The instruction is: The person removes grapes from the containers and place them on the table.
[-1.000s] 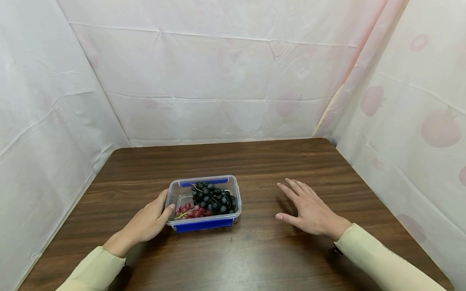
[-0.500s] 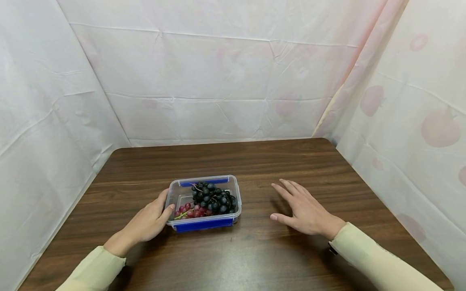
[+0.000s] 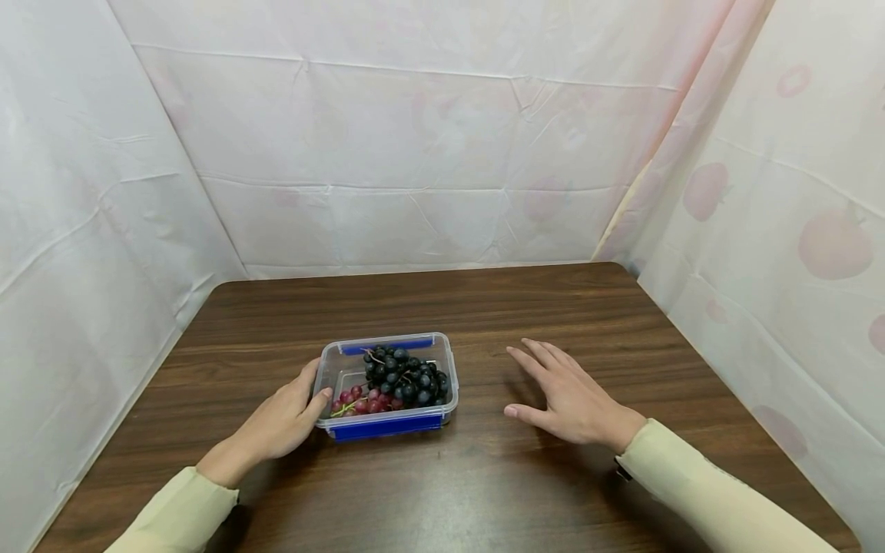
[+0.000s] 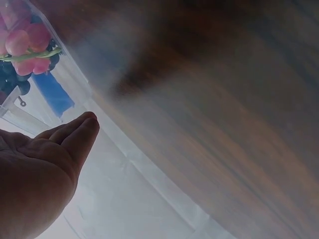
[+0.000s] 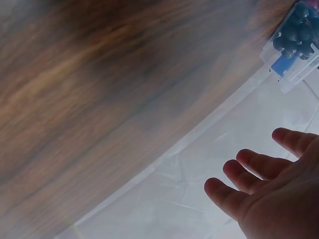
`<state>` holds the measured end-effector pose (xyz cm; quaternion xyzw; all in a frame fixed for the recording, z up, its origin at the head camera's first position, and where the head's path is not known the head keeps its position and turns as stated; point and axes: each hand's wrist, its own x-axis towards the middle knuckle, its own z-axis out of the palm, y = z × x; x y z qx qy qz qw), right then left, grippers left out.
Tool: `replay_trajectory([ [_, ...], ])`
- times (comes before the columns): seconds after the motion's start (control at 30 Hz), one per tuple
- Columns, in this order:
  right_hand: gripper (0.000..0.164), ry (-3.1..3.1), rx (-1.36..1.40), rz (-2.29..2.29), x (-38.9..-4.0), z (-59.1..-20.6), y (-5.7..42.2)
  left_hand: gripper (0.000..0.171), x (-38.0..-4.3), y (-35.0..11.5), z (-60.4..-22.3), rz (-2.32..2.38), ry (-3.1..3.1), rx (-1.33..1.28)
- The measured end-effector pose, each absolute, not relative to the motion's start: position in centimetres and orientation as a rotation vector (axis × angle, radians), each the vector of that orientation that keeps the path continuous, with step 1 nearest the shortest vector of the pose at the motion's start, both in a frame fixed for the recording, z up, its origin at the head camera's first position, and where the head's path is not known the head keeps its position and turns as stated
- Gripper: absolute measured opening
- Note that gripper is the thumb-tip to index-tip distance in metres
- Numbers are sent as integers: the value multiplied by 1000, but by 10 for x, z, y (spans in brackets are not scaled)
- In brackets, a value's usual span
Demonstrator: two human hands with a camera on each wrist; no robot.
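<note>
A clear plastic food container [image 3: 386, 427] with blue strips on its near and far sides stands on the brown table. In it lie a bunch of black grapes [image 3: 406, 374] and, along the near left, a smaller bunch of red grapes [image 3: 366, 402] with a green stem. My left hand [image 3: 280, 421] holds the container's left end, thumb at the rim and fingers along the outer side. To the right of the container, apart from it, my right hand [image 3: 577, 399] hovers palm down, fingers spread and holding nothing. Its palm and fingers [image 5: 259, 164] show in the right wrist view.
The wood-grain table [image 3: 442, 299] ends at a far edge. Whitish sheets [image 3: 415, 130] hang behind it and on both sides, the right one printed with pink fruit [image 3: 836, 243]. A dark band [image 3: 623, 471] shows under the right sleeve.
My right hand has drifted left, somewhat nearer the container, its fingers still spread. The left hand, the container and the grapes have kept their places.
</note>
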<state>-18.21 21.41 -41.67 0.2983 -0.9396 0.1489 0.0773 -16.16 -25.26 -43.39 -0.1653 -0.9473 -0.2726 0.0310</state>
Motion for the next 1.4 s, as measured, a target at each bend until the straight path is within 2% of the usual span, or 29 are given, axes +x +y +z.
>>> replay_trajectory([
  [1.4,90,-2779,944,511,-185,-405,182,58,-162,-253,-434,-850,-2918,-512],
])
